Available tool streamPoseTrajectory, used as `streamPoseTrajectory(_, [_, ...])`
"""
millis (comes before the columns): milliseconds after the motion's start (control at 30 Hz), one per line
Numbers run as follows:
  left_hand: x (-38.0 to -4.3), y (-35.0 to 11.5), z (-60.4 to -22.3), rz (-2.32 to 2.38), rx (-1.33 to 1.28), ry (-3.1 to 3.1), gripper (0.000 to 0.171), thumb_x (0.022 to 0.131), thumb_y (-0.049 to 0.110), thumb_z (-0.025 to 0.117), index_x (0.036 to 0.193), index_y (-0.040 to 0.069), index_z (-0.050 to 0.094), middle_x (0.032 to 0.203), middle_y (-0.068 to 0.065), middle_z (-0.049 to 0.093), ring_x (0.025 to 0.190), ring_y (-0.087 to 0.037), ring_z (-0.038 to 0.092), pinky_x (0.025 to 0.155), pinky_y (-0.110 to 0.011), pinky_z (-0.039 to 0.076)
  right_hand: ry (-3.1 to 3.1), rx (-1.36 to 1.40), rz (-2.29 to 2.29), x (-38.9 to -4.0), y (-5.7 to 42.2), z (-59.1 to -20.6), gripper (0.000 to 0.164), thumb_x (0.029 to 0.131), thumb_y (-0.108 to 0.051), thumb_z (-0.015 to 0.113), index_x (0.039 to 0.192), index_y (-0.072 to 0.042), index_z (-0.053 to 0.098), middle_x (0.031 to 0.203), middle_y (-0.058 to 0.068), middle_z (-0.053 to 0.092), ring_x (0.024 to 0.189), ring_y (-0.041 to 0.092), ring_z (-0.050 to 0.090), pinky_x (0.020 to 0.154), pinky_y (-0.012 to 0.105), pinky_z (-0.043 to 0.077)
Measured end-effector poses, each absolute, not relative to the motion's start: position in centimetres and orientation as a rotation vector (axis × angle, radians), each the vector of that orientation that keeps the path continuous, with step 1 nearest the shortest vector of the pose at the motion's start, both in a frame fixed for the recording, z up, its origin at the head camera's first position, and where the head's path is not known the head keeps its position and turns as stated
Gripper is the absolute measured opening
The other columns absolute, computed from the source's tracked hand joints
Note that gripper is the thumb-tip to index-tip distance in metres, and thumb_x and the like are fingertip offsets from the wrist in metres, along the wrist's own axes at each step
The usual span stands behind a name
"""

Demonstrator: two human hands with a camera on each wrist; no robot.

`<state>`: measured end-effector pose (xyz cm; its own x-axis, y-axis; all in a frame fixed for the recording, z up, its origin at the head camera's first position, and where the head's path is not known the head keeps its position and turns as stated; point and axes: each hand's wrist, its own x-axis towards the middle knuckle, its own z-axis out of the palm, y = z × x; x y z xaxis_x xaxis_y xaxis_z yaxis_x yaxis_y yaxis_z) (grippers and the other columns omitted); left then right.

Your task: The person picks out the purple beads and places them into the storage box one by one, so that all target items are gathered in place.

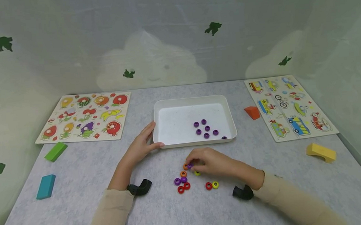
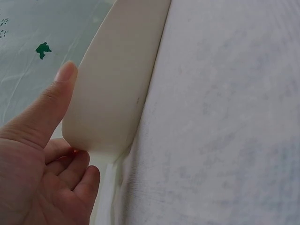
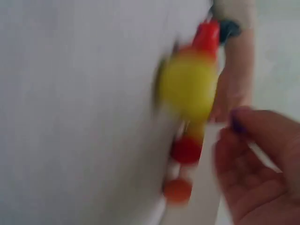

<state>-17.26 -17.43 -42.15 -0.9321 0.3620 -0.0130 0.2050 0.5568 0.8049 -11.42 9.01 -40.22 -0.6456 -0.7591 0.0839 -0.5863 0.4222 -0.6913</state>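
Note:
My left hand (image 1: 140, 147) holds the near left corner of a white tray (image 1: 175, 121), thumb along its front wall and fingers at its left side. In the left wrist view the thumb reaches up by the tray wall (image 2: 112, 84). Several purple beads (image 1: 207, 128) lie in the right part of the tray. Before the tray, my right hand (image 1: 214, 161) pinches a purple bead (image 3: 238, 123) between thumb and finger. Beneath and beside that hand are loose orange beads (image 1: 183, 174), purple beads (image 1: 177, 181), red beads (image 1: 187, 185) and yellow beads (image 1: 215, 185).
A fruit puzzle board (image 1: 82, 122) lies at the back left, a vehicle puzzle board (image 1: 286, 99) at the back right. Green (image 1: 56, 152) and teal (image 1: 46, 187) blocks are on the left; an orange-red block (image 1: 252, 113) and a yellow arch block (image 1: 321, 152) on the right.

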Motion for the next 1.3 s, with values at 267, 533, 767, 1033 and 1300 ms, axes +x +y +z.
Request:
streamPoseTrajectory(267, [-17.3, -17.3, -42.2, 1.349, 0.494, 2.599, 0.09, 0.064, 0.043, 0.064, 0.133, 0.011, 0.015, 0.137, -0.002, 0.011, 0.122, -0.012, 0.01, 0.096, -0.03, 0.021, 2.688, -0.953, -1.277, -17.9, 10.4, -39.1, 0.021, 0.076, -0.015, 0.059, 0.096, -0.008, 0.059, 0.088, -0.007, 0.055, 0.077, 0.003, 0.051, 0.067, 0.022, 0.045])
streamPoseTrajectory(533, [-17.2, -17.4, -42.4, 1.359, 0.489, 2.594, 0.089, 0.064, 0.04, 0.065, 0.133, 0.011, 0.016, 0.137, -0.001, 0.011, 0.122, -0.012, 0.011, 0.096, -0.031, 0.021, 2.732, -0.508, -1.184, -23.1, 11.2, -41.5, 0.024, 0.077, -0.018, 0.058, 0.1, -0.013, 0.057, 0.092, -0.005, 0.055, 0.084, 0.009, 0.05, 0.075, 0.023, 0.042])
streamPoseTrajectory(767, [-17.3, -17.5, -42.4, 1.356, 0.492, 2.594, 0.09, 0.064, 0.044, 0.063, 0.133, 0.014, 0.014, 0.137, -0.002, 0.01, 0.122, -0.013, 0.01, 0.096, -0.032, 0.021, 2.734, -0.485, -1.036, -24.2, 10.9, -42.2, 0.018, 0.078, -0.017, 0.057, 0.096, -0.014, 0.057, 0.092, -0.003, 0.055, 0.087, 0.011, 0.048, 0.079, 0.026, 0.039])
streamPoseTrajectory(1033, [-17.3, -17.4, -42.2, 1.346, 0.483, 2.599, 0.091, 0.063, 0.045, 0.063, 0.133, 0.014, 0.014, 0.137, 0.0, 0.01, 0.122, -0.013, 0.011, 0.096, -0.031, 0.021, 2.743, -0.478, -1.115, -23.1, 11.1, -41.4, 0.031, 0.077, -0.022, 0.058, 0.106, -0.012, 0.052, 0.1, 0.001, 0.051, 0.092, 0.014, 0.046, 0.08, 0.027, 0.039])
streamPoseTrajectory(1300, [-17.3, -17.3, -42.4, 1.348, 0.47, 2.597, 0.091, 0.062, 0.045, 0.064, 0.133, 0.013, 0.016, 0.137, 0.001, 0.011, 0.122, -0.012, 0.011, 0.096, -0.031, 0.021, 2.647, -0.798, -1.514, -16.9, 10.4, -38.3, 0.033, 0.075, -0.014, 0.061, 0.104, -0.002, 0.051, 0.099, 0.01, 0.052, 0.091, 0.023, 0.049, 0.079, 0.033, 0.041])
